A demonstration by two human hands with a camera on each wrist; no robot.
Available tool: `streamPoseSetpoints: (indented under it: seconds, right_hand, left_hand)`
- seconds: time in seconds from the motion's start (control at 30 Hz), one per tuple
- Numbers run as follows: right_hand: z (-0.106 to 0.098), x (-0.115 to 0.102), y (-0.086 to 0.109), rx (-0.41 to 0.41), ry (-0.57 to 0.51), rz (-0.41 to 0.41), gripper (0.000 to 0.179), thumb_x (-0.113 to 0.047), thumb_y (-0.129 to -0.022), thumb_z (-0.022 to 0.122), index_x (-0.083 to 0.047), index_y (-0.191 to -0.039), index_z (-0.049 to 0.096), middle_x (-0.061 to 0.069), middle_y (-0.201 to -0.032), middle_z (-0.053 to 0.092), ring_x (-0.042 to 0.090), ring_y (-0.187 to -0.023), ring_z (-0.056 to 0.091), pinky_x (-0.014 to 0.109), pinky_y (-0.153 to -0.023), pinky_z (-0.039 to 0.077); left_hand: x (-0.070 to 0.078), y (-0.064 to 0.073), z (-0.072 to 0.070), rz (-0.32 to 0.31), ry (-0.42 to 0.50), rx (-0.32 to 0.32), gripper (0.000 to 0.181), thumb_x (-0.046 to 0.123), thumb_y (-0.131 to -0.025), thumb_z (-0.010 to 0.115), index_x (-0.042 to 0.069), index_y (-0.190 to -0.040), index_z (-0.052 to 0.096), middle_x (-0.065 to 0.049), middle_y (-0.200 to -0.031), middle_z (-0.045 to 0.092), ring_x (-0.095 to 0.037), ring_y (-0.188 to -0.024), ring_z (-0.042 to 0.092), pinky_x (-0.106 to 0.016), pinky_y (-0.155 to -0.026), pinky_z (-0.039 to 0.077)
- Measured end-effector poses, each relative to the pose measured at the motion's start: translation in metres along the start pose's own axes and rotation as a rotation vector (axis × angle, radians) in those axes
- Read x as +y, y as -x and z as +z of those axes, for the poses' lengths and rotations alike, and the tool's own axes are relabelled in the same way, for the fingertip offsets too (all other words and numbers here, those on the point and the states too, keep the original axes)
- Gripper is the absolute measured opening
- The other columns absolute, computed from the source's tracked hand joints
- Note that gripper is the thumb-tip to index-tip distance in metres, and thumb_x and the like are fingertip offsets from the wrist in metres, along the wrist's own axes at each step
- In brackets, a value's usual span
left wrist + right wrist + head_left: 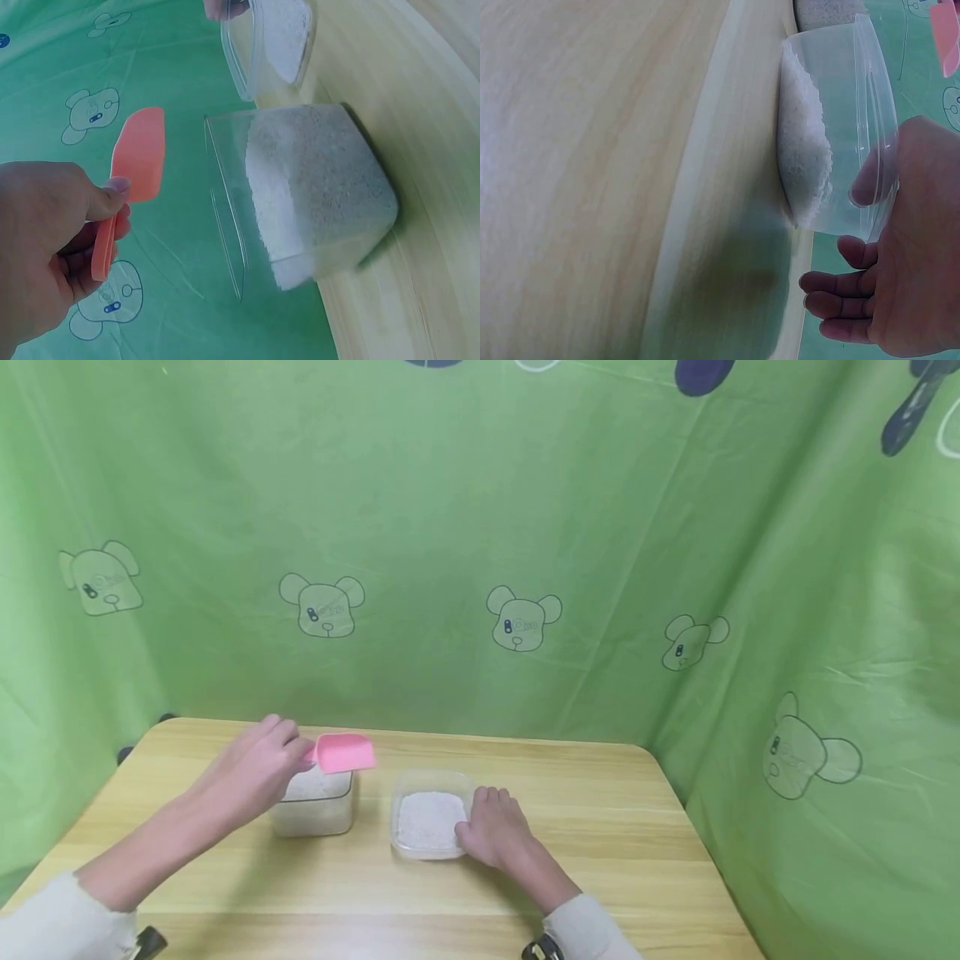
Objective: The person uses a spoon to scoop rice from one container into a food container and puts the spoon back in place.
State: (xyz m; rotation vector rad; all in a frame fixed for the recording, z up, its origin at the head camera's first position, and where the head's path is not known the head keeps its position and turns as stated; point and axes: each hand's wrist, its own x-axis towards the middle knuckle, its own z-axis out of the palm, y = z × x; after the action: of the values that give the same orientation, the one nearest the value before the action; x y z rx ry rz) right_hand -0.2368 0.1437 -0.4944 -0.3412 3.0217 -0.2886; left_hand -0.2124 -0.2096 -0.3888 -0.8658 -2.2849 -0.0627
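The left hand [258, 768] pinches a pink scoop [343, 752]; below it stands a box [313, 818] of white grains [309, 787]. The right hand [495, 828] pinches a tub [840, 82] by its rim.

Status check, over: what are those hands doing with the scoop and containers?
Left hand grips pink scoop, held clear of left container. Right hand holds right container. Pale grains in both. No obstruction visible.
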Motion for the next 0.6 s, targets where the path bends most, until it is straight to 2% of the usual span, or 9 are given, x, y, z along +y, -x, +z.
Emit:
streamPoseSetpoints:
  seconds: [0.37, 0.6]
  right_hand:
    - [0.0, 0.0, 0.0, 0.017, -0.002, -0.011, 0.041, -0.031, -0.087, 0.052, 0.005, -0.107, 0.054, 0.012, -0.091, 0.05, 0.027, -0.086, 0.045, 0.044, -0.083, 0.044]
    - [0.001, -0.001, 0.0, 0.005, 0.003, -0.008, 0.043, -0.032, -0.088, 0.052, 0.005, -0.109, 0.054, 0.013, -0.093, 0.051, 0.027, -0.088, 0.045, 0.045, -0.085, 0.045]
  left_hand:
    - [-0.012, 0.008, -0.01, -0.035, -0.014, -0.06, 0.012, 0.007, -0.079, 0.085, 0.004, -0.079, 0.073, -0.005, -0.071, 0.059, -0.019, -0.067, 0.049, -0.03, -0.059, 0.042]
    - [-0.016, 0.014, -0.014, -0.062, -0.031, -0.105, 0.012, 0.007, -0.08, 0.085, 0.001, -0.083, 0.075, -0.009, -0.074, 0.063, -0.022, -0.069, 0.052, -0.031, -0.06, 0.045]
